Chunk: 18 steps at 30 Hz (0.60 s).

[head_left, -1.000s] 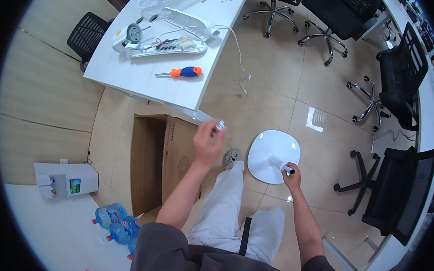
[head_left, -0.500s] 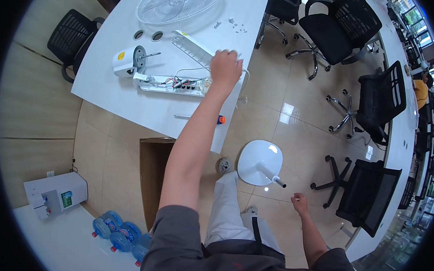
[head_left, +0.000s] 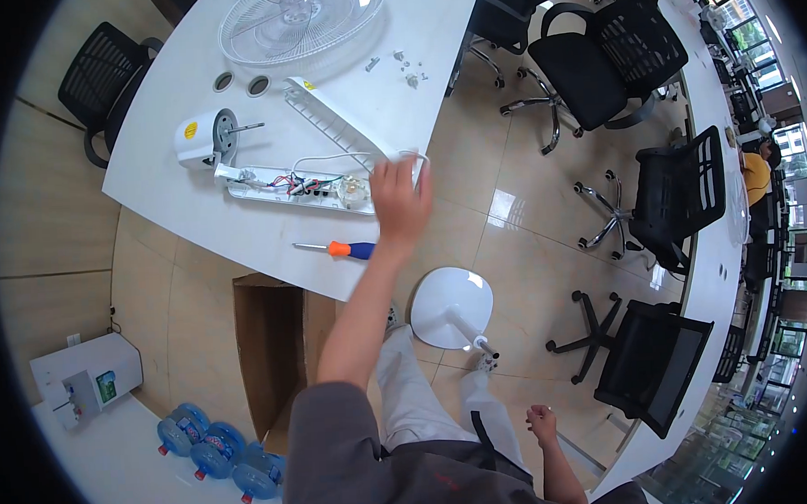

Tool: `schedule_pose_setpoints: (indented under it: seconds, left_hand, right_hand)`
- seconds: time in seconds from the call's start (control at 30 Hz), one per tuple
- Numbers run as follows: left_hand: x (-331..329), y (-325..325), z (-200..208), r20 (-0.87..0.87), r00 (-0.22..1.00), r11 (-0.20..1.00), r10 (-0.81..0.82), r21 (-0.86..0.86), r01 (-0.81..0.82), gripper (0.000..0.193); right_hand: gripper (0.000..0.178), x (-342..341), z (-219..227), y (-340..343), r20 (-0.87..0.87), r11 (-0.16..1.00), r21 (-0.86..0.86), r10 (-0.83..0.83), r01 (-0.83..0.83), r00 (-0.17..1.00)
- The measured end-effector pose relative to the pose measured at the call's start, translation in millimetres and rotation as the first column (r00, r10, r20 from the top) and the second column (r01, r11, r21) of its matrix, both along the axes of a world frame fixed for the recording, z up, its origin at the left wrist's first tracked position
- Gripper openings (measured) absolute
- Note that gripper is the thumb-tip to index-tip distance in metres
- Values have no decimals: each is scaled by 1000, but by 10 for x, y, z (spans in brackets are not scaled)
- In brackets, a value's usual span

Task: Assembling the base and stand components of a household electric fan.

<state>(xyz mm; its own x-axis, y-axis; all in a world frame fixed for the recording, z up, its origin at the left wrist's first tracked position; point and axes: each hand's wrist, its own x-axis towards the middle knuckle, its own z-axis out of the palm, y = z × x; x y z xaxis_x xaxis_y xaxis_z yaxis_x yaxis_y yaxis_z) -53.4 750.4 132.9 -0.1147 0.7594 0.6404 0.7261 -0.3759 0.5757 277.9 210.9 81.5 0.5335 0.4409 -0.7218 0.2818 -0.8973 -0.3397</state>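
Observation:
My left hand (head_left: 401, 198) reaches over the table's right edge, back up and fingers bent down, beside the right end of an opened long white fan housing (head_left: 261, 193). Coloured wires (head_left: 297, 185) show inside it. The fingers are at a white cord (head_left: 420, 158) and the near end of a long ribbed white cover (head_left: 339, 120); whether they grip either is hidden. My right hand (head_left: 542, 423) hangs low at my side, fingers curled round something too small to make out. A screwdriver (head_left: 338, 248) with an orange and blue handle lies left of my left wrist.
A white motor head (head_left: 205, 139) with a shaft, a clear fan grille (head_left: 304, 27), two rings (head_left: 258, 85) and small grey parts (head_left: 411, 78) lie on the table. A white stand base (head_left: 451, 306) and an open cardboard box (head_left: 273, 357) are on the floor. Black chairs (head_left: 593, 54) stand right.
My left hand has come nearer to me, down beside the housing's right end. The screwdriver's handle now shows beside my arm. My right hand has dropped slightly. The whole view has shifted a little.

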Motion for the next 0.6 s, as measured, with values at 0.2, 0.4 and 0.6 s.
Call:
schedule_pose_setpoints:
  seconds: [0.2,0.4,0.6]
  left_hand:
    - [340,-2455,-261,157,982,935,-102,-323,149,8]
    - [820,-4302,-524,112,984,719,137,-695,-21,12]
    - [1940,-4745,-363,217,855,547,472,-832,-91,19]
  right_hand:
    - [30,650,-42,-43,-202,984,-94,-170,153,965]
    - [27,1966,-605,252,-390,997,17,-65,78,918]
    - [23,3242,-209,-93,-389,976,54,-176,213,904]
